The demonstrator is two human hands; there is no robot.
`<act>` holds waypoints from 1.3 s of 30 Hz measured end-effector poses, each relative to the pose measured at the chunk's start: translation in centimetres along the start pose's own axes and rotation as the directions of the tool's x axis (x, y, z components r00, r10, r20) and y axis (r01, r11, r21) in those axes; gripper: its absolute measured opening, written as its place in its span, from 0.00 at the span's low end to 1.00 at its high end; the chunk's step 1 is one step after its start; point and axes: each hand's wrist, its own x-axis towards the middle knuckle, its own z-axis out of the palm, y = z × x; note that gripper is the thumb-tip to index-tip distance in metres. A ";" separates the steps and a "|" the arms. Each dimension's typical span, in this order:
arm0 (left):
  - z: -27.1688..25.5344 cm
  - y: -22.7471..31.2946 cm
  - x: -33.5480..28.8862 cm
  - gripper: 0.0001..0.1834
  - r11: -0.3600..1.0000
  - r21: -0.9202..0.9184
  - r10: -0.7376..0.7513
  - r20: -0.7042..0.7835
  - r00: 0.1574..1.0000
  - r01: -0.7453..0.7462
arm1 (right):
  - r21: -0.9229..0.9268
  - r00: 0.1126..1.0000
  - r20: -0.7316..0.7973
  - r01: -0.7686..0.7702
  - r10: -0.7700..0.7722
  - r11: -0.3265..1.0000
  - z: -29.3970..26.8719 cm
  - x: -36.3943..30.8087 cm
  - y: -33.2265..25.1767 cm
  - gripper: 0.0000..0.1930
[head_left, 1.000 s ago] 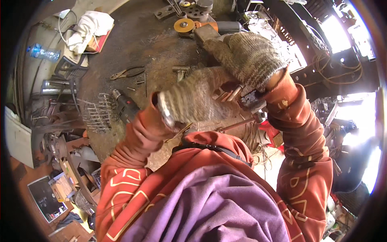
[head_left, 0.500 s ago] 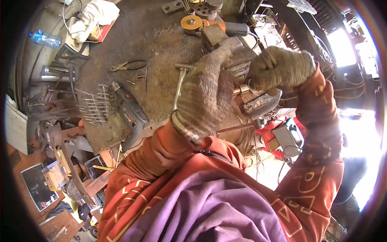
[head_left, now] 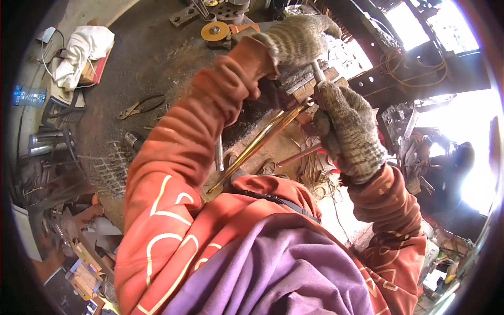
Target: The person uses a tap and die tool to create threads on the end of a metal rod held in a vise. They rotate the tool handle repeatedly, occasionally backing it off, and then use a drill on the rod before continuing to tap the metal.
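Left hand (head_left: 299, 42) (L.), gloved, palm down at the far side, beside a vise-like block (head_left: 296, 80); its fingertips are obscured, so cannot tell if it grips anything. Right hand (head_left: 349, 128) (R.), gloved, nearer, is curled round the lower part of a pale metal rod (head_left: 317, 72), the workpiece, which stands btwn the two gloves, right of the block. Poss. faults: (i) rod slips or twists in R., cause: loose knit glove on smooth metal; (ii) R. knocks the long gold rods (head_left: 283, 126), whose far ends lie just beside it, if it swings left; (iii) L. snags nr the grinder (head_left: 215, 31), whose disc is exposed, if drawn left. Edges & room: bench (head_left: 152, 58) offers most open surface to the left, btwn grinder and pliers (head_left: 140, 106); its near edge is largely hidden by the left sleeve (head_left: 184, 131). Nr side of R., a reddish bar (head_left: 299, 155) limits travel toward the body.
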 end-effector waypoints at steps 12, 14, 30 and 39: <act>2.0 21.3 -10.1 0.29 0.872 -0.074 -0.471 -0.394 0.790 0.483 | -0.429 0.420 0.518 0.881 -0.745 0.199 -1.3 9.0 -3.2 0.15; 1.2 21.9 -9.3 0.28 0.840 0.027 -0.503 -0.333 0.798 0.541 | -0.441 0.526 0.525 0.840 -0.669 0.315 -1.6 8.9 -2.4 0.15; -1.0 18.9 -10.3 0.09 0.936 0.229 -0.140 -0.454 0.880 0.267 | -0.384 0.453 0.858 0.255 0.241 0.888 -7.7 12.6 -3.1 0.17; -4.6 12.3 -8.8 0.13 0.988 -0.004 -0.148 -0.228 0.962 0.151 | -0.180 0.708 0.691 -0.023 0.144 0.983 -7.4 8.0 -0.1 0.15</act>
